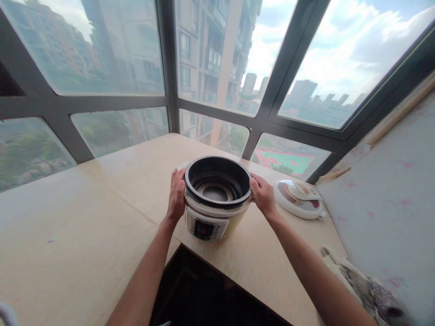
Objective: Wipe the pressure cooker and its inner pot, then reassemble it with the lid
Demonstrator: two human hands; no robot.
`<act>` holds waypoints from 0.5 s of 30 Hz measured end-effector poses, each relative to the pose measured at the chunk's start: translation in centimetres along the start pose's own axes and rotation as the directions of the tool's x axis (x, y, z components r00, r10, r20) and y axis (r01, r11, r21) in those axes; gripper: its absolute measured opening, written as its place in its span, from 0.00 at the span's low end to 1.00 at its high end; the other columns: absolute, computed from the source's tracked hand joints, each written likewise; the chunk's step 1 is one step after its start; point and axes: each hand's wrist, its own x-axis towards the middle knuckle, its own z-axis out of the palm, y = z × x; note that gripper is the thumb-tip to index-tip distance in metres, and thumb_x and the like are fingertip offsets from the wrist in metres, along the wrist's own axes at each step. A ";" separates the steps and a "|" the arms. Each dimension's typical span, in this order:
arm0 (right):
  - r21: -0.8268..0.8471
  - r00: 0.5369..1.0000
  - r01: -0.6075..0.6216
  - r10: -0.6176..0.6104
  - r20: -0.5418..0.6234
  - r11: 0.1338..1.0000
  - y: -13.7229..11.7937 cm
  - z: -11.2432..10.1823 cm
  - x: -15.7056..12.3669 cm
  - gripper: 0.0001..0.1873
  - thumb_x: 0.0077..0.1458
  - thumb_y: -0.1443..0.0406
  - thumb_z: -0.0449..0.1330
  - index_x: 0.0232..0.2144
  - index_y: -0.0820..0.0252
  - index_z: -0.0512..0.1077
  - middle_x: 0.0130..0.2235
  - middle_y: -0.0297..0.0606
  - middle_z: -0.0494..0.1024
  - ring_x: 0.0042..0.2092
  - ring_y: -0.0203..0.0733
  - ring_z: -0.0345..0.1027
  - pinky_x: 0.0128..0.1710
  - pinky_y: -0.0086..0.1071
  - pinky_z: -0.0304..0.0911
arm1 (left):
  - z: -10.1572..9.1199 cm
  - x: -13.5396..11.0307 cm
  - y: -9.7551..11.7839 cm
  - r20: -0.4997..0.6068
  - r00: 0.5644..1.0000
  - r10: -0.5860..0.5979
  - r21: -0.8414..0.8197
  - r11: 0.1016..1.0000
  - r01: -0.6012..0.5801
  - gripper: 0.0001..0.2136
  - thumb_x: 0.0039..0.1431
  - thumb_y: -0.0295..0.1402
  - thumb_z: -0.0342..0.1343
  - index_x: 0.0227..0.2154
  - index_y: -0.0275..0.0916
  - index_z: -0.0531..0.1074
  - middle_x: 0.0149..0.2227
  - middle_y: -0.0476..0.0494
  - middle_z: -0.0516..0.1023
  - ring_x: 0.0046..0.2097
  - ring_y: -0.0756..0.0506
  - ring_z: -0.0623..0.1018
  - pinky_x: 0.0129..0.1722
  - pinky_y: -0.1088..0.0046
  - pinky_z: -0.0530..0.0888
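A cream electric pressure cooker (214,217) with a dark open rim and a control panel on its front stands on the wooden counter (102,217), near the counter's inner corner. It has no lid on, and its empty dark inside shows. My left hand (177,194) grips its left side with fingers wrapped on the rim. My right hand (263,194) grips the right side the same way. The cooker's lid (299,199), white with a dark red ring and a handle, lies flat on the counter just right of my right hand.
Large windows with dark frames (170,68) wrap the far edge of the counter. A grey wall panel (390,190) rises at the right. A crumpled cloth (367,285) lies at the lower right. A dark gap (204,294) opens below the counter's front edge.
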 end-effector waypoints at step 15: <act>0.342 0.948 -0.137 0.223 -0.225 0.929 1.9 1.3 -1.6 0.21 0.48 0.61 0.54 0.41 0.61 0.78 0.43 0.42 0.81 0.44 0.48 0.72 0.48 0.43 0.65 | 0.8 -0.6 -0.6 -0.166 0.985 0.034 -0.111 0.992 -0.053 0.22 0.67 0.41 0.47 0.57 0.37 0.75 0.63 0.38 0.73 0.72 0.39 0.58 0.72 0.55 0.55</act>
